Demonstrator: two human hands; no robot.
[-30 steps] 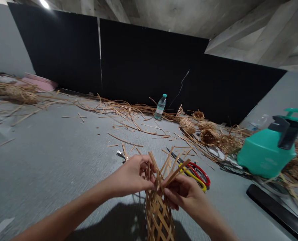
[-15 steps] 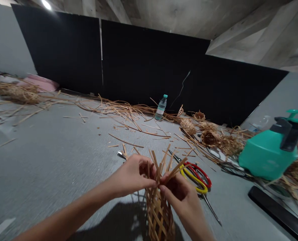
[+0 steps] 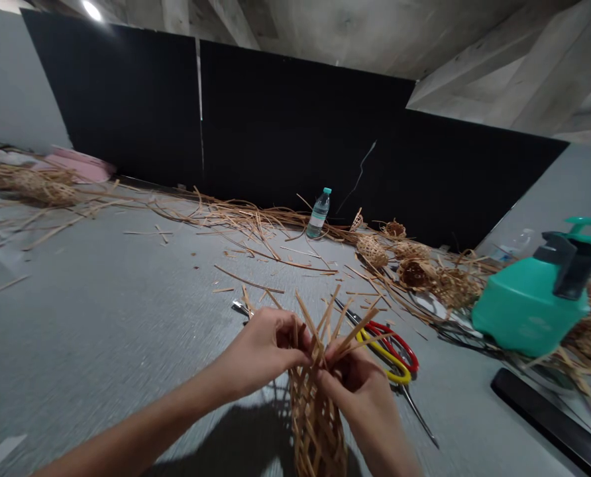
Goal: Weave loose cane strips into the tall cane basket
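Observation:
A narrow openwork woven basket [image 3: 316, 424] stands at the bottom centre, its loose strip ends [image 3: 332, 321] fanning upward from the rim. My left hand [image 3: 270, 344] pinches strips at the left side of the rim, thumb against fingers. On the right side, my right hand [image 3: 358, 387] grips strips between thumb and curled fingers, close against the left fingertips. Exactly which strips each hand pinches is partly hidden by the fingers. Just behind the right hand lie scissors [image 3: 397, 368] with red and yellow handles. A thin pointed metal tool [image 3: 421, 417] lies beside them.
A water bottle [image 3: 319, 213] stands by the black partition [image 3: 295, 126] among loose strips [image 3: 256, 218]. Several small woven baskets [image 3: 417, 273] lie at back right, near a green spray bottle [image 3: 529, 308] and a black elongated object [image 3: 548, 417]. Another woven piece [image 3: 32, 185] lies far left.
The strip ends have shifted and spread wider, some leaning further left and others further right. Both hands stay at the rim with only small finger movements.

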